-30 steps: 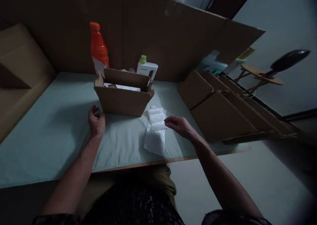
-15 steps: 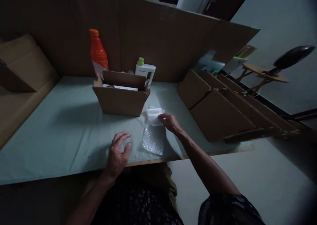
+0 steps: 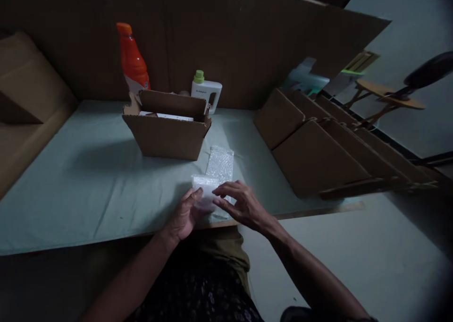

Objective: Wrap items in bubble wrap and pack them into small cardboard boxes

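My left hand (image 3: 184,215) holds a small bubble-wrap bag (image 3: 204,186) just above the near edge of the table (image 3: 88,180). My right hand (image 3: 239,205) rests its spread fingers against the bag's right side. A second strip of bubble wrap (image 3: 221,162) lies flat on the green cloth just behind them. An open cardboard box (image 3: 167,132) with white items inside stands farther back.
An orange bottle (image 3: 132,60) and a white bottle with a green cap (image 3: 205,88) stand behind the box against a tall cardboard wall. Flattened cardboard boxes (image 3: 318,152) are stacked at the right. A brown box (image 3: 24,95) sits at the far left.
My left hand came from beside the box to the table's near edge and took hold of a bubble-wrap bag. My right hand slid back toward me with it.
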